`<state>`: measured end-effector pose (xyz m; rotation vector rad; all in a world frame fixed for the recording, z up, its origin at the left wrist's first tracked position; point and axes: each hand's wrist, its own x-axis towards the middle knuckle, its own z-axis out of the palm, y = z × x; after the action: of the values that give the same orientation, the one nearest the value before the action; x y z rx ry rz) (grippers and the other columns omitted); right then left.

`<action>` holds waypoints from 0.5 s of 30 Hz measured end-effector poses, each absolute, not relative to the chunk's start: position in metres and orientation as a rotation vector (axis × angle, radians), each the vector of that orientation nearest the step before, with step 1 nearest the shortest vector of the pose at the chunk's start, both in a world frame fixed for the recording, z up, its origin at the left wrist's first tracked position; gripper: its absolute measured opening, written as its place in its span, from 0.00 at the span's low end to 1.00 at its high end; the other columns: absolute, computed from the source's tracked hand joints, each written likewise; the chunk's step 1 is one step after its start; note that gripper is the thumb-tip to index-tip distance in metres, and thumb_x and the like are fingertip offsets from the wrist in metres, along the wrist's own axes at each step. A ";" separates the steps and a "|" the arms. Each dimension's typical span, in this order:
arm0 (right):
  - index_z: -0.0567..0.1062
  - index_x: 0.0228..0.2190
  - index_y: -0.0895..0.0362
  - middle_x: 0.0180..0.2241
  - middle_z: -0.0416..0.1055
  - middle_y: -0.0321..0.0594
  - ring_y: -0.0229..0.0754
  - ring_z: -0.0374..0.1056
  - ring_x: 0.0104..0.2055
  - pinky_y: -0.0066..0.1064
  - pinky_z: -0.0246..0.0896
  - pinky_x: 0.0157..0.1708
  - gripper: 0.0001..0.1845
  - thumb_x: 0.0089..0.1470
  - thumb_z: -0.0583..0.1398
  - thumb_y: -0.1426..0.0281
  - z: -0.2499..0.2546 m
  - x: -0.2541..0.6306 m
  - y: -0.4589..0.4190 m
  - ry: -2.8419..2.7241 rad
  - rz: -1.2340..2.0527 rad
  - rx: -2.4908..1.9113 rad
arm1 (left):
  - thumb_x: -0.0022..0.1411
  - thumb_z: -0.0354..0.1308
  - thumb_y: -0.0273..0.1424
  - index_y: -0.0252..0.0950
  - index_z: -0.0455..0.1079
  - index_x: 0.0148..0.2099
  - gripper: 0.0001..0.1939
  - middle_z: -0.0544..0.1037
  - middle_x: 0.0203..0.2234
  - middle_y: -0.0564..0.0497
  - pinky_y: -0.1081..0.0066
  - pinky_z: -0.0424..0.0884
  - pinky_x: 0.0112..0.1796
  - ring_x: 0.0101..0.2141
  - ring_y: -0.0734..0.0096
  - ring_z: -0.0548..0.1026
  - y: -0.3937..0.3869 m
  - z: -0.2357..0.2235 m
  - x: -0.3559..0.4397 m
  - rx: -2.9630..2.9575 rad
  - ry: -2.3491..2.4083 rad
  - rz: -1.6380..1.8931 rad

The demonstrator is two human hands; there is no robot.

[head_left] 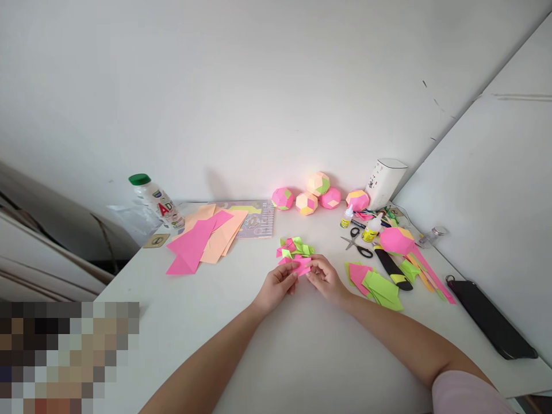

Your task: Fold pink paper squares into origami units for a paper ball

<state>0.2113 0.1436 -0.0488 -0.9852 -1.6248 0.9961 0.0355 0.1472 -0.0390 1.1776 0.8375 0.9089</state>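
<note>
My left hand and my right hand meet over the middle of the white table. Both pinch a small folded pink paper piece between their fingertips. Just behind it lies a small heap of folded pink and green paper units. Both forearms reach in from the lower edge.
Pink and peach paper sheets lie at the left, beside a bottle with a green cap. Several paper balls line the wall. Scissors, glue bottles, green and pink paper pieces, a craft knife and a dark case sit at the right.
</note>
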 end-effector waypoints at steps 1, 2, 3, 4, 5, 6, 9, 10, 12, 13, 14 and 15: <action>0.68 0.34 0.55 0.45 0.58 0.43 0.33 0.62 0.28 0.25 0.60 0.21 0.07 0.53 0.57 0.65 -0.049 0.212 0.144 -1.611 1.004 -1.002 | 0.54 0.56 0.41 0.34 0.65 0.46 0.20 0.66 0.20 0.57 0.74 0.61 0.24 0.19 0.79 0.64 0.147 -0.038 0.035 1.194 0.841 0.886; 0.68 0.33 0.56 0.45 0.58 0.43 0.33 0.62 0.28 0.25 0.60 0.21 0.08 0.53 0.57 0.64 -0.049 0.212 0.145 -1.601 1.013 -1.010 | 0.55 0.56 0.42 0.34 0.66 0.45 0.20 0.65 0.19 0.58 0.74 0.60 0.24 0.19 0.79 0.63 0.147 -0.037 0.035 1.214 0.847 0.863; 0.68 0.31 0.56 0.44 0.59 0.43 0.33 0.62 0.28 0.25 0.60 0.21 0.08 0.53 0.57 0.64 -0.048 0.212 0.145 -1.594 1.024 -1.010 | 0.55 0.55 0.43 0.33 0.66 0.44 0.20 0.64 0.18 0.58 0.75 0.60 0.23 0.18 0.80 0.62 0.146 -0.036 0.035 1.236 0.857 0.841; 0.68 0.31 0.56 0.44 0.59 0.43 0.33 0.62 0.27 0.26 0.60 0.21 0.08 0.53 0.57 0.63 -0.048 0.212 0.145 -1.590 1.037 -1.003 | 0.55 0.55 0.43 0.33 0.67 0.42 0.20 0.62 0.17 0.59 0.75 0.58 0.22 0.18 0.80 0.62 0.146 -0.035 0.035 1.258 0.866 0.820; 0.68 0.30 0.56 0.43 0.60 0.43 0.33 0.62 0.27 0.26 0.60 0.21 0.09 0.53 0.57 0.63 -0.047 0.211 0.145 -1.586 1.052 -0.993 | 0.55 0.54 0.44 0.33 0.67 0.41 0.20 0.62 0.17 0.59 0.76 0.57 0.21 0.17 0.80 0.61 0.145 -0.034 0.035 1.279 0.872 0.804; 0.68 0.30 0.57 0.42 0.60 0.43 0.33 0.62 0.26 0.26 0.59 0.20 0.09 0.52 0.57 0.63 -0.046 0.211 0.145 -1.580 1.063 -0.985 | 0.55 0.54 0.45 0.33 0.68 0.40 0.19 0.61 0.17 0.59 0.77 0.55 0.21 0.17 0.81 0.60 0.145 -0.034 0.035 1.296 0.875 0.793; 0.68 0.28 0.57 0.39 0.62 0.42 0.34 0.62 0.26 0.26 0.58 0.20 0.11 0.51 0.58 0.61 -0.045 0.210 0.145 -1.556 1.090 -0.988 | 0.55 0.54 0.45 0.34 0.67 0.36 0.18 0.61 0.16 0.59 0.78 0.53 0.19 0.17 0.81 0.58 0.144 -0.034 0.036 1.320 0.877 0.795; 0.68 0.28 0.57 0.38 0.63 0.42 0.34 0.62 0.26 0.26 0.58 0.20 0.12 0.50 0.59 0.61 -0.045 0.210 0.145 -1.550 1.100 -0.996 | 0.54 0.55 0.44 0.34 0.67 0.35 0.17 0.61 0.17 0.59 0.78 0.53 0.19 0.17 0.82 0.58 0.144 -0.034 0.036 1.319 0.879 0.804; 0.68 0.27 0.58 0.34 0.64 0.40 0.34 0.62 0.26 0.26 0.58 0.21 0.13 0.50 0.59 0.60 -0.044 0.210 0.144 -1.544 1.135 -1.022 | 0.53 0.56 0.44 0.34 0.65 0.33 0.16 0.61 0.17 0.59 0.78 0.54 0.19 0.17 0.81 0.58 0.145 -0.037 0.036 1.307 0.886 0.832; 0.68 0.27 0.58 0.32 0.64 0.39 0.34 0.62 0.26 0.25 0.58 0.21 0.13 0.49 0.59 0.60 -0.044 0.210 0.144 -1.542 1.160 -1.042 | 0.53 0.57 0.44 0.35 0.64 0.32 0.16 0.61 0.18 0.59 0.78 0.55 0.19 0.18 0.81 0.58 0.145 -0.038 0.037 1.301 0.891 0.848; 0.68 0.27 0.58 0.29 0.65 0.37 0.34 0.62 0.25 0.25 0.58 0.21 0.13 0.49 0.59 0.60 -0.043 0.210 0.144 -1.540 1.186 -1.065 | 0.52 0.57 0.43 0.35 0.63 0.31 0.16 0.61 0.17 0.60 0.78 0.55 0.19 0.18 0.82 0.58 0.145 -0.039 0.037 1.295 0.900 0.867; 0.67 0.27 0.58 0.26 0.64 0.35 0.34 0.62 0.24 0.25 0.58 0.22 0.14 0.49 0.59 0.60 -0.043 0.211 0.143 -1.537 1.208 -1.086 | 0.52 0.58 0.43 0.35 0.62 0.30 0.15 0.60 0.17 0.60 0.78 0.56 0.19 0.17 0.81 0.58 0.146 -0.041 0.037 1.292 0.911 0.886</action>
<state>0.2106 0.1429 -0.0426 -1.0864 -1.5372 1.2079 0.0373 0.1457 -0.0406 1.2922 0.9112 0.8865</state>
